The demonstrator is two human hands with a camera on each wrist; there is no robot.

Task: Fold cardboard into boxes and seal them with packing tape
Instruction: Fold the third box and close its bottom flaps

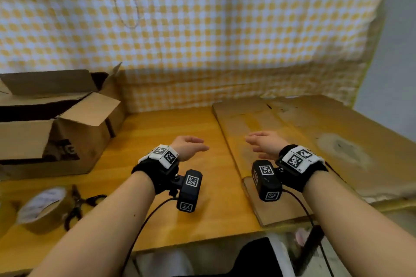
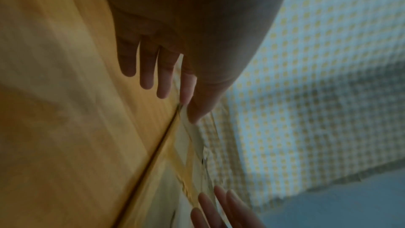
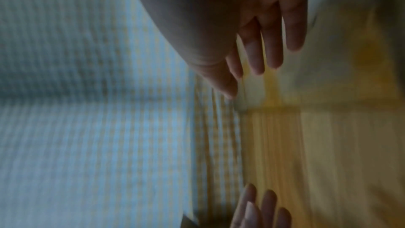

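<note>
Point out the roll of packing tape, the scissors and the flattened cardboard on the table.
roll of packing tape [image 1: 45, 209]: head view, on its brown outer band.
scissors [image 1: 77, 203]: head view, near the pivot.
flattened cardboard [image 1: 304, 141]: head view, on its bare top face.

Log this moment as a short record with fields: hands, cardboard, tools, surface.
left hand: open, fingers relaxed, held above the table, holding nothing
right hand: open, fingers relaxed, above the near edge of the flat cardboard, holding nothing
flat cardboard: unfolded sheets lying on the table's right side
open boxes: at far left, flaps up, not sealed
tape roll: brown, near left, lying on the table
scissors: black-handled, right beside the tape roll
table: yellow wood
backdrop: yellow checked cloth
</note>
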